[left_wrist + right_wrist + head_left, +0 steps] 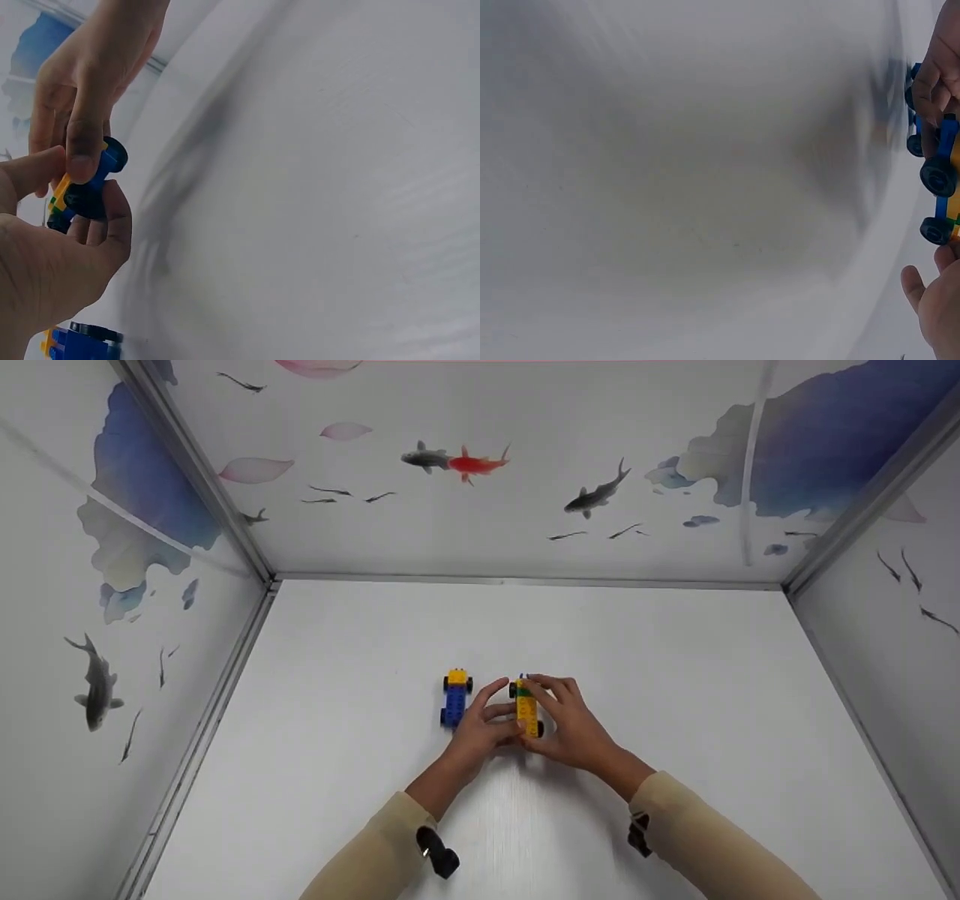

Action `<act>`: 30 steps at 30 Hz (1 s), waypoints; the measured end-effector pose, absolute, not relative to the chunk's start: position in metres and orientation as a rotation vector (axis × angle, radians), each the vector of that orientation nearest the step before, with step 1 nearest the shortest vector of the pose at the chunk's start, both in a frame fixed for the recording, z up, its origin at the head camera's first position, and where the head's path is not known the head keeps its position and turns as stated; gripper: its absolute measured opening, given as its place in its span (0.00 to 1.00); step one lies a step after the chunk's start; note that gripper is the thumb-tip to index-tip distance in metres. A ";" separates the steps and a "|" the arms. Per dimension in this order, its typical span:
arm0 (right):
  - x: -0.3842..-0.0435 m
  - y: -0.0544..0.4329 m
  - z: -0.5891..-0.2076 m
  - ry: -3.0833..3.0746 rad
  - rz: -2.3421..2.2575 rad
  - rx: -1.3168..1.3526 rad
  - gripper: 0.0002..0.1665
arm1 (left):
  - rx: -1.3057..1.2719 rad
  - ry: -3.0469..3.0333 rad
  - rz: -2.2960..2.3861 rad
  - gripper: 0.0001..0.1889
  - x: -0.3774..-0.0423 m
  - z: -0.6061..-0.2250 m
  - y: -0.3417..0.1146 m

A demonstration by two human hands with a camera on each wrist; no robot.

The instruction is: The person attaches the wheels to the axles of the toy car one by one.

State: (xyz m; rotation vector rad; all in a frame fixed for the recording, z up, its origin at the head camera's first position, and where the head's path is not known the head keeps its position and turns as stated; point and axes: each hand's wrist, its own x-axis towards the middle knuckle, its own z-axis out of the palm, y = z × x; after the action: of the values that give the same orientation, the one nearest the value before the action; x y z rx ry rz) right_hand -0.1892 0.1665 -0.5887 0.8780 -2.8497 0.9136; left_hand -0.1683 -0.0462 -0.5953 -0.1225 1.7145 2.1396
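Observation:
Both hands hold a toy car (527, 711) built of bricks, yellow on top with a green piece near its front and a blue base on black wheels. My left hand (478, 735) grips its near left side, thumb across the rear end. On the other side my right hand (571, 726) pinches it, fingers at the front and thumb at the back. Seen from the left wrist, the car (88, 196) is tilted between the fingers of both hands. In the right wrist view two of its wheels (937, 176) show.
A second brick car (454, 701), blue with a yellow block at its front, stands on the white table (337, 697) just left of the left hand. White panels (480, 532) printed with fish and petals enclose the table at the back and sides.

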 end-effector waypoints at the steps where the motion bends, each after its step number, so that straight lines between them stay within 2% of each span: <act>1: -0.190 0.167 -0.590 -2.870 0.913 0.855 0.55 | -0.128 1.715 2.140 0.44 -0.169 -0.595 -0.046; 12: -0.203 0.178 -0.599 -2.987 0.905 0.718 0.54 | -0.186 1.815 2.084 0.35 -0.168 -0.596 -0.046; 30: -0.208 0.177 -0.603 -3.121 0.739 0.718 0.62 | -0.127 1.836 2.077 0.35 -0.166 -0.591 -0.049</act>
State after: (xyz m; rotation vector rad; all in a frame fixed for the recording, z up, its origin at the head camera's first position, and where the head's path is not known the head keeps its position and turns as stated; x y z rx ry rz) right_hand -0.2080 0.1769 -0.6033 0.7179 -3.1213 0.7389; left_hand -0.1655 -0.0487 -0.5909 -0.1266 1.8357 2.0774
